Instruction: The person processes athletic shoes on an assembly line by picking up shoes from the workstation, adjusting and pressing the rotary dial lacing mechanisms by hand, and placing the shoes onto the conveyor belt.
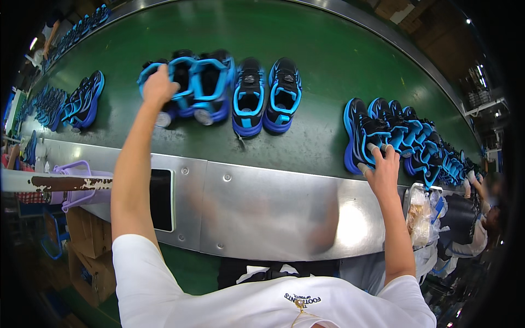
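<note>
Blue shoe (146,75) under left hand (158,88), shoes (355,130) by right hand (385,168)

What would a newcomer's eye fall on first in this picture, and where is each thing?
Probably the pair of black-and-blue shoes standing side by side near the middle of the green work surface. Next might come the left hand at the blurred shoe cluster left of that pair, and the right hand at the near end of the shoe row on the right.
</note>
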Demonstrator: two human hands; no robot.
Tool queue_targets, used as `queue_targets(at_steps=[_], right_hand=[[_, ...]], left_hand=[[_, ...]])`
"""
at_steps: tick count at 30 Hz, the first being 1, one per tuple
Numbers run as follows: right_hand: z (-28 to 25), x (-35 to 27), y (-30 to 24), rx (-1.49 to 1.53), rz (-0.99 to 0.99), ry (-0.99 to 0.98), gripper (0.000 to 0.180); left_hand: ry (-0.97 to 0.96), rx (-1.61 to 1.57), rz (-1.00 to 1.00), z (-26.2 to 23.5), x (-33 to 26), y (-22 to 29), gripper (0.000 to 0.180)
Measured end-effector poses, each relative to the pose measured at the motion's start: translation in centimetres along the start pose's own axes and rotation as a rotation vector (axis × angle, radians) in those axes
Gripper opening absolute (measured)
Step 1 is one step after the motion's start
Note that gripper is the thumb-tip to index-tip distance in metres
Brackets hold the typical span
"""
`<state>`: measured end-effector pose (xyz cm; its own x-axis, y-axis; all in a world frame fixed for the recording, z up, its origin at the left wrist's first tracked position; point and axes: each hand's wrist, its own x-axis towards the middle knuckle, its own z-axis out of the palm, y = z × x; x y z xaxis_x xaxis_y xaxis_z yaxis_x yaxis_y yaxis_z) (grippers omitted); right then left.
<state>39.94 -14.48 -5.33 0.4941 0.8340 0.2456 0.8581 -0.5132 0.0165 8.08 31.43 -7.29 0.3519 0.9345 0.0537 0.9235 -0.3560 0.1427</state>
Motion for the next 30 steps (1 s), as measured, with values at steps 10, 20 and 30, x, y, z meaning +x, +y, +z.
queue_targets(at_steps=[10,20,30], right_hand=[[0.7,11.0,-22.0,0.667,-0.361,-0.133,0.063],[-4.3,10.0,-18.0,1.613,-0.015,-0.207,0.025],[0.6,-2.5,-4.2,0.859,-0.13,-0.225,0.036]], left_hand=[[0.075,-0.148,-0.002,0.8,-4.5,3.0,0.041],[0.141,-0.824,0.069,-3.3,-15.8,-6.3,0.038],[-0.143,-0.307,0.245,-5.8,-34.5,7.7,0.031]])
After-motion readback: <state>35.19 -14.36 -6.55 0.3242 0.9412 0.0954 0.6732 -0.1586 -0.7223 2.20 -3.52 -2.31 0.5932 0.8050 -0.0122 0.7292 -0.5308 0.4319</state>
